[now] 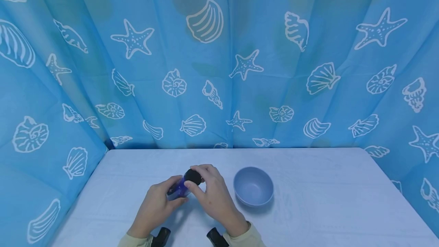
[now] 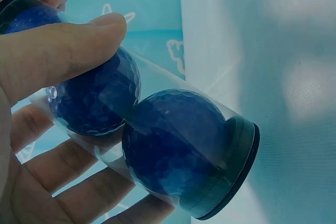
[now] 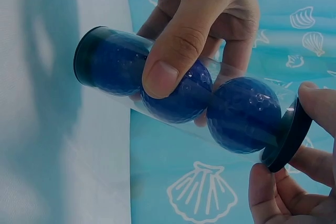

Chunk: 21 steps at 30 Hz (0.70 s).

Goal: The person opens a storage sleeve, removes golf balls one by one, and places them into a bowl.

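My left hand grips a clear plastic tube round its middle, thumb on one side and fingers on the other. Inside sit three blue golf balls in a row, with dimples visible in both wrist views. A dark cap closes the tube's lower end. At the upper end, my right hand pinches the other black cap between thumb and fingers. That cap appears seated on the tube, which is held tilted above the table.
A blue-grey bowl stands on the table just right of my right hand. White cloth covers the table. A blue curtain with white shell and starfish prints hangs behind and at both sides.
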Each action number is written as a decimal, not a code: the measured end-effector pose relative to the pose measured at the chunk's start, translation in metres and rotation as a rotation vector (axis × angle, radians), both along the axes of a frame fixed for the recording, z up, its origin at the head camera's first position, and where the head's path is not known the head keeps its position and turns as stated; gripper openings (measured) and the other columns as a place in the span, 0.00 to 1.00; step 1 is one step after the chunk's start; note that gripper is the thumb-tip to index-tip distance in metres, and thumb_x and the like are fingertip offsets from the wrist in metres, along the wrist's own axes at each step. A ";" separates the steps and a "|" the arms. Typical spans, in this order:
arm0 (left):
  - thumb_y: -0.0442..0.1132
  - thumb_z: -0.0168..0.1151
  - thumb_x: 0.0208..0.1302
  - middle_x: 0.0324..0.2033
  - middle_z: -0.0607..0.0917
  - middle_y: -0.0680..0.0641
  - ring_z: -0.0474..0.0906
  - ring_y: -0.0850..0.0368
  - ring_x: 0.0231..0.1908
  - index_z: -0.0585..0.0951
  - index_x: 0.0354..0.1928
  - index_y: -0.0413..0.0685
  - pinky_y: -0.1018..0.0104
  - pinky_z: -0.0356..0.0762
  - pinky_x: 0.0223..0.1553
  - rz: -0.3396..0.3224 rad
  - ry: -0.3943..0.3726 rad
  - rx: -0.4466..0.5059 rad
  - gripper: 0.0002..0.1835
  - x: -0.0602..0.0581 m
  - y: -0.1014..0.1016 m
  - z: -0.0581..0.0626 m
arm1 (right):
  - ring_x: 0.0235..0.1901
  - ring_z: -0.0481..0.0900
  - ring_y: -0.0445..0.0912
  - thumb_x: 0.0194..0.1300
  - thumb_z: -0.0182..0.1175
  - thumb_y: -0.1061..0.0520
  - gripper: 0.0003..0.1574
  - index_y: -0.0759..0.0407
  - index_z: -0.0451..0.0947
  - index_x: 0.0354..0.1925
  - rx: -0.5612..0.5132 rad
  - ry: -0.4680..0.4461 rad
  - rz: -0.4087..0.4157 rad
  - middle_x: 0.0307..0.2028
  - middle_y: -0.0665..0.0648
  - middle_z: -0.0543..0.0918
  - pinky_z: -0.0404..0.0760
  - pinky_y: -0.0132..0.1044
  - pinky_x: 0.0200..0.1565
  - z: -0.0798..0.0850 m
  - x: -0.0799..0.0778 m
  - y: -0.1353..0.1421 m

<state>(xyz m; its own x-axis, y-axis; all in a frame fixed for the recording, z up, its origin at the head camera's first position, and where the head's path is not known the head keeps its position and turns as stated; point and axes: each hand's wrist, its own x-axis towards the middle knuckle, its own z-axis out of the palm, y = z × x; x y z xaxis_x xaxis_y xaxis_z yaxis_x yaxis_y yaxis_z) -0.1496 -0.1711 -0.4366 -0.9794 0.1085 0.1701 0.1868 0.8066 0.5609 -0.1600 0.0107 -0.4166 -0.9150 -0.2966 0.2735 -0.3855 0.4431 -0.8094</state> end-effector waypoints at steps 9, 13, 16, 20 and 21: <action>0.43 0.79 0.53 0.52 0.86 0.43 0.84 0.44 0.52 0.80 0.59 0.45 0.44 0.79 0.57 0.020 -0.021 0.011 0.31 -0.001 0.000 0.000 | 0.47 0.76 0.44 0.73 0.56 0.36 0.34 0.55 0.75 0.65 -0.014 -0.013 0.012 0.58 0.56 0.76 0.82 0.39 0.49 0.001 0.001 0.001; 0.43 0.79 0.53 0.51 0.86 0.43 0.84 0.44 0.52 0.80 0.60 0.46 0.43 0.79 0.57 0.027 -0.027 0.009 0.31 -0.002 0.001 0.001 | 0.47 0.76 0.43 0.73 0.55 0.36 0.34 0.56 0.74 0.65 -0.030 0.000 0.008 0.58 0.57 0.76 0.82 0.39 0.49 0.002 0.001 0.001; 0.43 0.79 0.53 0.52 0.86 0.44 0.83 0.44 0.53 0.80 0.60 0.46 0.42 0.79 0.57 0.036 -0.028 0.008 0.31 -0.001 0.002 0.001 | 0.47 0.76 0.43 0.73 0.55 0.36 0.34 0.56 0.74 0.65 -0.044 0.007 0.005 0.58 0.56 0.76 0.81 0.37 0.48 0.003 0.001 0.001; 0.43 0.79 0.53 0.52 0.86 0.44 0.83 0.44 0.53 0.80 0.60 0.46 0.42 0.78 0.57 0.046 -0.025 0.007 0.31 -0.001 0.003 0.002 | 0.47 0.76 0.43 0.73 0.56 0.37 0.33 0.55 0.74 0.66 -0.053 0.020 -0.002 0.58 0.56 0.76 0.81 0.37 0.48 0.004 0.001 0.002; 0.43 0.79 0.53 0.52 0.86 0.44 0.83 0.44 0.53 0.80 0.60 0.46 0.42 0.78 0.57 0.047 -0.025 0.007 0.31 -0.001 0.003 0.002 | 0.47 0.76 0.43 0.73 0.56 0.37 0.33 0.55 0.74 0.66 -0.055 0.022 -0.004 0.59 0.56 0.76 0.81 0.37 0.48 0.004 0.002 0.002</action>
<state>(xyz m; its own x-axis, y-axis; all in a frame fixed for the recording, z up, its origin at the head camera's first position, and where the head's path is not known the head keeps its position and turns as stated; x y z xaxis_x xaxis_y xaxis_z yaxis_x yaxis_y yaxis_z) -0.1506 -0.1684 -0.4349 -0.9873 0.0615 0.1464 0.1350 0.8102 0.5703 -0.1584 0.0127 -0.4122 -0.9097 -0.2772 0.3090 -0.4017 0.4000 -0.8238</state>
